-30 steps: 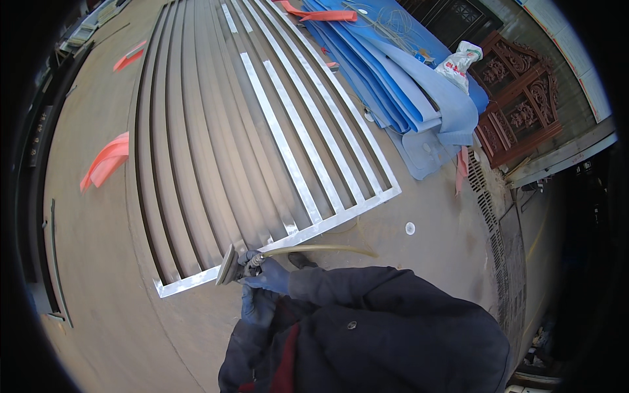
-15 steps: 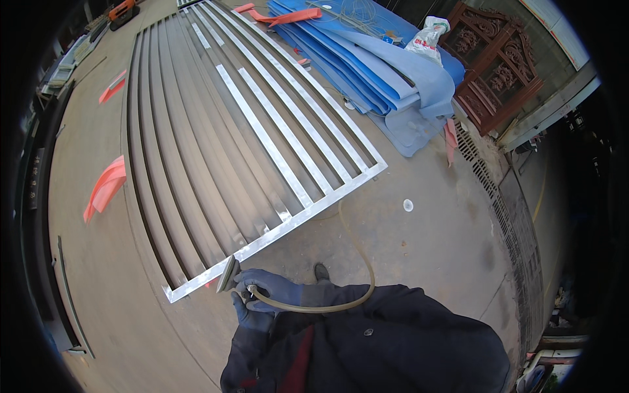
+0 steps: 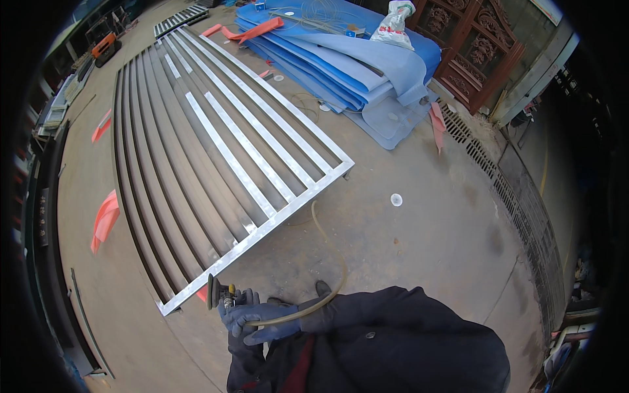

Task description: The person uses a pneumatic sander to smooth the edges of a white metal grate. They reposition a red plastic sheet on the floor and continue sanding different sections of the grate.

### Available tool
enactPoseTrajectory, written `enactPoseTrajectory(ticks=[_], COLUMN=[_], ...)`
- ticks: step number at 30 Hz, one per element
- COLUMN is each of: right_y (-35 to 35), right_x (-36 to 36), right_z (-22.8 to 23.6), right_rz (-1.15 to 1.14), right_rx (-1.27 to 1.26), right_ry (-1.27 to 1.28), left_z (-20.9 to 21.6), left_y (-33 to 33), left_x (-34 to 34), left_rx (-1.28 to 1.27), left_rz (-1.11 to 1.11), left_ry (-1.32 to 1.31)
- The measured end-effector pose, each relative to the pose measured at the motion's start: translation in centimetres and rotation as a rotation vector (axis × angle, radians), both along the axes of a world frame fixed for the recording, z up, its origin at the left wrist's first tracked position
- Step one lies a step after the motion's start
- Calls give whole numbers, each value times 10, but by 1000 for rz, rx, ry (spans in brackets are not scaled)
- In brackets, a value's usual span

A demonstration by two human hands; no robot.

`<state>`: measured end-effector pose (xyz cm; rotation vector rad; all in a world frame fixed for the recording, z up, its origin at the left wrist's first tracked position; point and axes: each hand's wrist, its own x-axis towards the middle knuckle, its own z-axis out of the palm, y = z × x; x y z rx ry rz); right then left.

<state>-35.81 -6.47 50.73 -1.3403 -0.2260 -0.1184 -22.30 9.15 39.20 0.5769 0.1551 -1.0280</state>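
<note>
Both my hands wear dark blue-grey gloves and are close together around an air sander (image 3: 213,292) with a round pad and a yellow part on its body. My left hand (image 3: 237,306) is closed around the sander's body, its fingers partly hidden. Just to its right, my right hand (image 3: 275,329) closes on the tan air hose (image 3: 342,262) where it runs to the tool. The pad faces left, close to the near bar of a long metal slatted frame (image 3: 262,232); whether they touch I cannot tell. Some slats are shiny, others dull grey.
Blue sheets (image 3: 327,72) lie stacked beyond the frame, with a white bag (image 3: 394,25) on top. A carved brown door panel (image 3: 468,56) leans at right near a floor grate (image 3: 481,157). Pink-red strips (image 3: 105,219) lie beside the frame. An orange machine (image 3: 105,47) stands far left.
The sander has turned and shifted slightly left and down in view. My right hand has moved from the tool's hose fitting down onto the hose. The view has shifted, too.
</note>
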Motion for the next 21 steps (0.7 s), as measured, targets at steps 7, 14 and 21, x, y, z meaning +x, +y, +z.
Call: enactPoseTrajectory(ticks=[7, 14, 21], right_y=[-49, -99, -139], right_x=[-130, -186, -136], right_z=[-71, -207, -268], right_rz=[-397, -915, -1036], right_rx=[1469, 1320, 1133], right_ry=[496, 769, 850], left_z=[17, 128, 210], left_y=[47, 164, 350], left_x=[7, 11, -23], left_rx=[-230, -443, -534], left_rz=[229, 507, 673], left_ry=[-31, -130, -214])
